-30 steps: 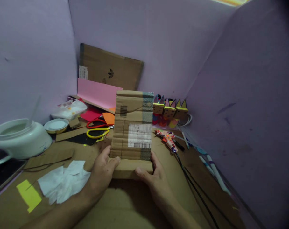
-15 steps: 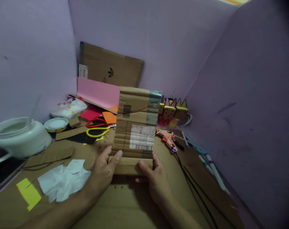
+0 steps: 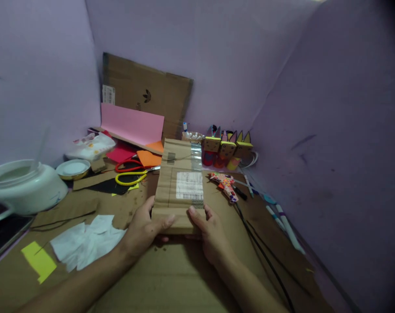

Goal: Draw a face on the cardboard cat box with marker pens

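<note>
Between my hands is a folded piece of brown cardboard (image 3: 171, 187) with a white shipping label (image 3: 189, 184), a barcode and a strip of shiny tape along its right side. Its near edge is bent into a narrow flap, and the longer panel slopes away from me. My left hand (image 3: 150, 224) grips the near left corner, thumb lying on the flap. At the near right corner my right hand (image 3: 209, 221) is closed the same way, its thumb on top. The fingers under the cardboard are mostly hidden.
To the right lies a patterned glue gun (image 3: 226, 184) with its black cord. Red scissors (image 3: 128, 165) and yellow scissors (image 3: 131, 178) are left of the cardboard. White tissue (image 3: 86, 243), a white pot (image 3: 24, 187) and small animal-faced figures (image 3: 228, 150) stand or lie around.
The cardboard's far panel has tipped down and away, so it now slopes lower and the figures and a small basket behind show more. Both hands keep their hold.
</note>
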Available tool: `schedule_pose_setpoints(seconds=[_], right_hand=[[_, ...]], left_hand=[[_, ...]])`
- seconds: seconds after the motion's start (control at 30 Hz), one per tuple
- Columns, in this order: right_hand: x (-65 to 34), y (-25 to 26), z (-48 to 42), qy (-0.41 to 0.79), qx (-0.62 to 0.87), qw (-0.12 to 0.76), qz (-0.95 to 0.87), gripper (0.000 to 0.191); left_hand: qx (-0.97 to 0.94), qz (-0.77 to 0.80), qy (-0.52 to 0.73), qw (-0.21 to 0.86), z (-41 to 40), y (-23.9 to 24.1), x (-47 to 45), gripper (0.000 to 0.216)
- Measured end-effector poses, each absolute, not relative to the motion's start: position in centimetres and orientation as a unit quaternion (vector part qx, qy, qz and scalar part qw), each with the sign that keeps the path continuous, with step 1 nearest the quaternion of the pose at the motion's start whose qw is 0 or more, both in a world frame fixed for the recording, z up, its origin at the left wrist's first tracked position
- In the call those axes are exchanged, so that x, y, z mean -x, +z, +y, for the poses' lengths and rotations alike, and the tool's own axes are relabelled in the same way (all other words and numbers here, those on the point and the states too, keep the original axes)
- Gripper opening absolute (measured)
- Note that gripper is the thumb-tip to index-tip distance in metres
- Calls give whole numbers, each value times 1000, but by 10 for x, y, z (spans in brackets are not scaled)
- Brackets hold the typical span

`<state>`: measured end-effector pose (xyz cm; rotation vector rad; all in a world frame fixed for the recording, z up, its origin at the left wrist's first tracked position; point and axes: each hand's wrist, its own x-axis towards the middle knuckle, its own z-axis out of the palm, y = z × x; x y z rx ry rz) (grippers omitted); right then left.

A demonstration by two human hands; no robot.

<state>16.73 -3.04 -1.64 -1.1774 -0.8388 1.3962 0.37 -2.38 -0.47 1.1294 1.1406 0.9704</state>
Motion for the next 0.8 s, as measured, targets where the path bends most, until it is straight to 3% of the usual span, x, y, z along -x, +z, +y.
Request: schedule_pose_setpoints(seconds=[0.27,0.47,0.63,0.8], right_hand=[[-164,-14,-34,570,477,536,-401,43],[-158,-14,-34,563,490,524,-411,44],[-156,-17,-34,542,491,519,-442,39],[-160,-21,-32,552,504,525,-407,52]], left_hand=[[-477,531,454,534,-36,5,-10,54],[-438,523,480,551,-34,1,-10,62],[-435,561,483,512,-33,-1,-11,49],[-458,577,483,474,-36,2,-13,43]])
